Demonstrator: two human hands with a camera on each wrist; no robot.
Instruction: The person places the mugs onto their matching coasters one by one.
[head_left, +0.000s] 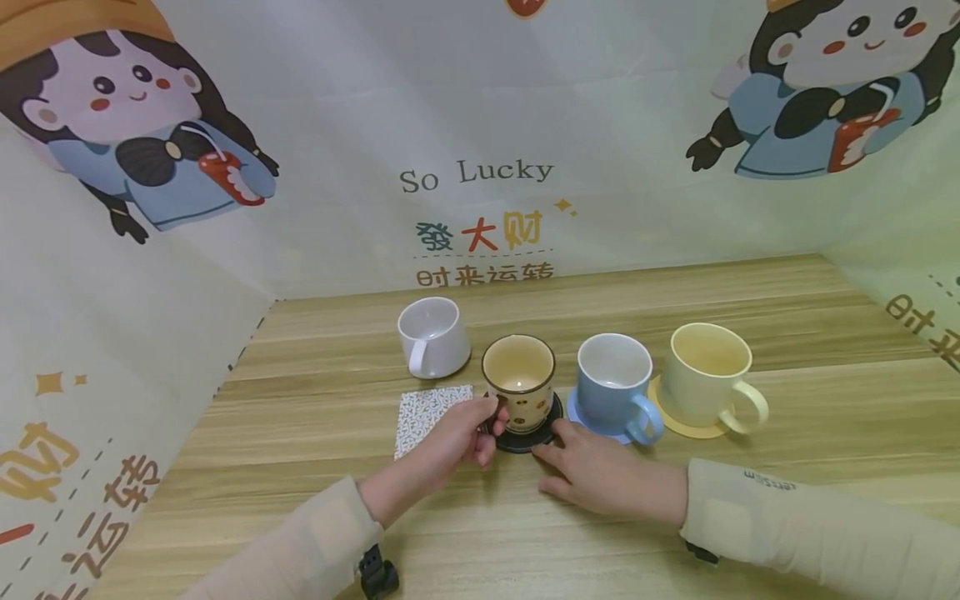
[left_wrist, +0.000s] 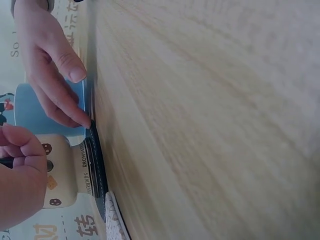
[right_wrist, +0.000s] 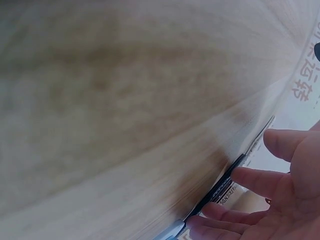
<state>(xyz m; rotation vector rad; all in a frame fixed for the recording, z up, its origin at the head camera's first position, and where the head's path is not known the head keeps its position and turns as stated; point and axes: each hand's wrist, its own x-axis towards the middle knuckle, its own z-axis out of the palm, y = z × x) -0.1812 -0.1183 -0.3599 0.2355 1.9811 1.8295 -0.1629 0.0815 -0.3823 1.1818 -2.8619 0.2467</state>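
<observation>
A cream mug point(head_left: 525, 367) with a dark rim and small printed pictures stands on a round black coaster point(head_left: 551, 423). My left hand point(head_left: 457, 433) grips its handle at the left side, fingers curled. From the right, my right hand point(head_left: 600, 471) reaches to the coaster's front edge, its fingers extended and fingertips right at the rim. In the left wrist view the mug's lettered base point(left_wrist: 82, 167) sits over the coaster's stitched edge point(left_wrist: 101, 175). The right wrist view shows the right hand's spread fingers point(right_wrist: 255, 181) along that dark edge.
To the right, a blue mug point(head_left: 609, 392) stands on a blue coaster point(head_left: 573, 410), and a yellow mug point(head_left: 701, 383) on a yellow coaster point(head_left: 675, 421). A white mug point(head_left: 442, 346) stands at back left, behind a square patterned coaster point(head_left: 427, 417). A printed cloth backdrop point(head_left: 337, 125) encloses the table.
</observation>
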